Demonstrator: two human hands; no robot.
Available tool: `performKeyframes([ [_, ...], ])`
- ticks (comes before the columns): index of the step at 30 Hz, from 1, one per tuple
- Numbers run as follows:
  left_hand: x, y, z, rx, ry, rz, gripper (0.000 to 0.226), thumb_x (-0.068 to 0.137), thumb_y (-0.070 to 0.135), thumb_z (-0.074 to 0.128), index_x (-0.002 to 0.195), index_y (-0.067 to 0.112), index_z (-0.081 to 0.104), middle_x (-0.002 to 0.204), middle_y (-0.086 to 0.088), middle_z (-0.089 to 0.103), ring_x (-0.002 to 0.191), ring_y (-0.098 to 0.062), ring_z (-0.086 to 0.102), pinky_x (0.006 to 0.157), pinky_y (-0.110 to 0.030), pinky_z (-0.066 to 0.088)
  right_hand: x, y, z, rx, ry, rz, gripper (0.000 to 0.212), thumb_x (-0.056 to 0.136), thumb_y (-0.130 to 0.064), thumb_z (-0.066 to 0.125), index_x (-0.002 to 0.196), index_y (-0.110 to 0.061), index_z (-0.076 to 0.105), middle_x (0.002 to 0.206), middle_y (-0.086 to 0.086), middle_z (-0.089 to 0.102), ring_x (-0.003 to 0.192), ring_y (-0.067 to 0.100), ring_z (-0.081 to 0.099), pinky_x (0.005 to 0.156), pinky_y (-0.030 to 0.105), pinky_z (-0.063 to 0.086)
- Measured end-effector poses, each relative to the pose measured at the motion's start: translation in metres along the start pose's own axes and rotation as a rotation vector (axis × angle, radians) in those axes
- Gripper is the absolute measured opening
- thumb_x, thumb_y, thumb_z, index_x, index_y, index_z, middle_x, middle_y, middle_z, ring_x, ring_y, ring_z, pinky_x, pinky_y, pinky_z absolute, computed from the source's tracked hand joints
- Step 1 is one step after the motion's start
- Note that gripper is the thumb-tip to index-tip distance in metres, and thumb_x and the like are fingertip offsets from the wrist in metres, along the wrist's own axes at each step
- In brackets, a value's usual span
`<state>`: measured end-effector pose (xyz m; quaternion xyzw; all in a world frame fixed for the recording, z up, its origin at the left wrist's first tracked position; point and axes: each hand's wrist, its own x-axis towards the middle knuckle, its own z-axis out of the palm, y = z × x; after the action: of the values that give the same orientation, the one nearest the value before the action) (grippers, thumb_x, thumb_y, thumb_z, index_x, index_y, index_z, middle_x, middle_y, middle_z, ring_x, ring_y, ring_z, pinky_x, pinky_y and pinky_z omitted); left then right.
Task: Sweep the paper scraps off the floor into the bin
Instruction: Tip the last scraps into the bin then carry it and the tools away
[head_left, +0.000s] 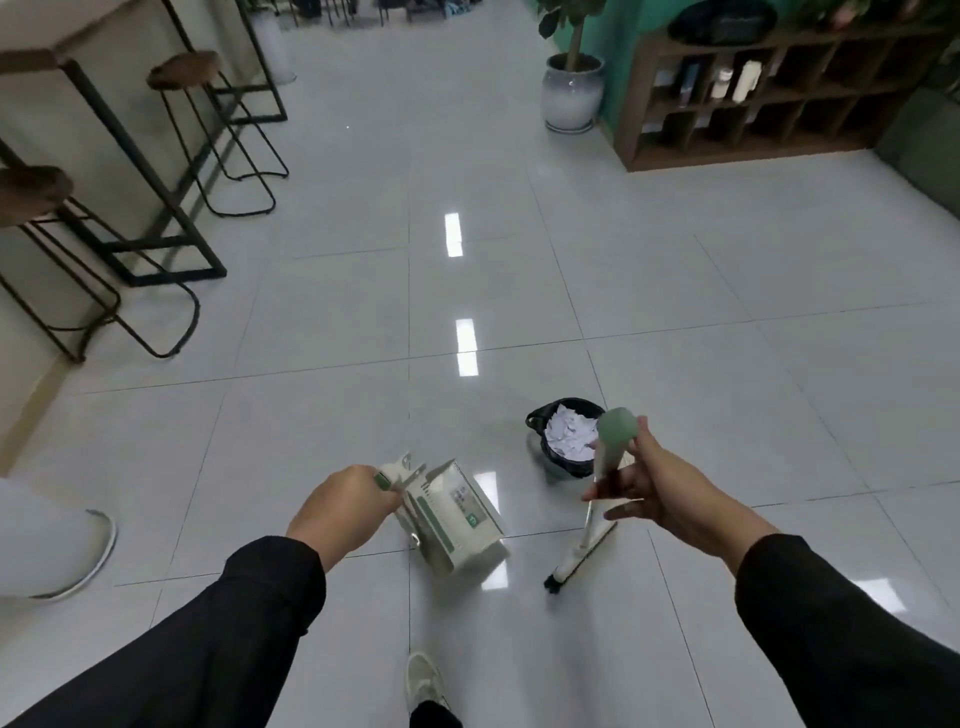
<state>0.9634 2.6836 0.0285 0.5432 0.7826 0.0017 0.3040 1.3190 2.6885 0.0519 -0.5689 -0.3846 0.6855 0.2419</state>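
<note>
The bin (563, 462) is black and the paper scraps (569, 440) in it are white. The dustpan (457, 512) is white with a green stripe, the broom (597, 499) has a pale green handle top, and the floor (519, 291) is glossy pale grey tiles.

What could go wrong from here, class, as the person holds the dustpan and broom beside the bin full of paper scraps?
1. The small black-lined bin is heaped with white paper scraps; a knock from the broom's bristle head might spill them.
2. The right hand holds the green-tipped broom handle loosely, so it may slip.
</note>
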Motion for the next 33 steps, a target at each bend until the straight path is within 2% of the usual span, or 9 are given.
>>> performKeyframes([
  [2,0.022,-0.014,-0.014,0.026,-0.075,0.037,0.027,0.097,0.038,0.059,0.089,0.013,0.066,0.071,0.000,0.059,0.058,-0.018,0.049,0.052,-0.028,0.034,0.008,-0.036,0.024,-0.120,-0.044,-0.124,0.088,0.075,-0.088,0.043,0.133,-0.022,0.050,0.106,0.022,0.075,0.112,0.022,0.070,0.095,0.045,0.052],
  [5,0.052,-0.027,-0.039,0.132,-0.117,0.133,0.029,0.095,0.041,0.059,0.082,0.016,0.061,0.073,0.002,0.059,0.061,-0.016,0.050,0.053,-0.029,0.034,0.036,-0.082,0.060,-0.385,0.152,-0.264,0.046,0.091,-0.051,0.065,0.105,-0.007,0.062,0.089,0.018,0.077,0.085,0.021,0.076,0.092,0.054,0.055],
  [8,0.074,-0.033,-0.063,0.203,-0.122,0.225,0.029,0.094,0.043,0.060,0.080,0.018,0.057,0.073,0.002,0.057,0.061,-0.017,0.049,0.054,-0.029,0.034,0.066,-0.118,0.095,-0.739,0.252,-0.275,0.040,0.088,-0.050,0.067,0.081,-0.011,0.067,0.069,-0.003,0.073,0.064,0.022,0.069,0.066,0.037,0.051],
  [11,0.093,-0.032,-0.080,0.245,-0.104,0.292,0.029,0.094,0.043,0.061,0.081,0.017,0.058,0.074,0.001,0.058,0.062,-0.018,0.050,0.054,-0.029,0.035,0.087,-0.142,0.132,-0.892,0.174,-0.299,0.019,0.088,-0.042,0.071,0.077,-0.026,0.071,0.077,-0.013,0.070,0.075,0.011,0.065,0.066,0.028,0.047],
  [13,0.098,-0.027,-0.087,0.260,-0.087,0.328,0.030,0.094,0.043,0.061,0.078,0.018,0.056,0.073,0.001,0.057,0.061,-0.018,0.050,0.053,-0.029,0.034,0.096,-0.148,0.154,-0.749,0.155,-0.386,0.021,0.087,-0.037,0.072,0.072,-0.023,0.066,0.085,-0.002,0.071,0.081,0.017,0.067,0.073,0.037,0.052],
  [16,0.112,-0.034,-0.097,0.297,-0.086,0.350,0.031,0.093,0.045,0.061,0.080,0.018,0.059,0.074,0.000,0.059,0.062,-0.018,0.051,0.053,-0.029,0.034,0.120,-0.154,0.194,-0.297,0.208,-0.496,0.028,0.083,-0.036,0.069,0.062,-0.023,0.057,0.067,0.000,0.063,0.070,0.022,0.062,0.075,0.048,0.053],
  [20,0.135,-0.040,-0.114,0.289,-0.063,0.329,0.032,0.093,0.047,0.060,0.078,0.018,0.057,0.076,0.000,0.060,0.066,-0.020,0.054,0.053,-0.030,0.034,0.152,-0.174,0.244,-0.040,0.284,-0.612,0.033,0.083,-0.034,0.068,0.061,-0.017,0.051,0.059,0.005,0.048,0.059,0.019,0.046,0.062,0.038,0.043],
  [30,0.203,0.003,-0.141,0.261,-0.069,0.283,0.032,0.092,0.046,0.059,0.076,0.019,0.055,0.078,0.000,0.066,0.074,-0.022,0.063,0.055,-0.030,0.040,0.224,-0.216,0.268,0.115,0.282,-0.727,0.049,0.076,-0.044,0.070,0.053,-0.012,0.041,0.054,0.004,0.041,0.054,0.018,0.041,0.060,0.035,0.039],
  [33,0.233,0.020,-0.149,0.264,-0.063,0.277,0.037,0.091,0.046,0.061,0.071,0.017,0.050,0.072,0.000,0.059,0.064,-0.020,0.054,0.052,-0.030,0.035,0.240,-0.243,0.251,0.125,0.256,-0.781,0.048,0.077,-0.044,0.069,0.053,-0.012,0.043,0.053,0.005,0.042,0.052,0.019,0.042,0.058,0.035,0.041],
])
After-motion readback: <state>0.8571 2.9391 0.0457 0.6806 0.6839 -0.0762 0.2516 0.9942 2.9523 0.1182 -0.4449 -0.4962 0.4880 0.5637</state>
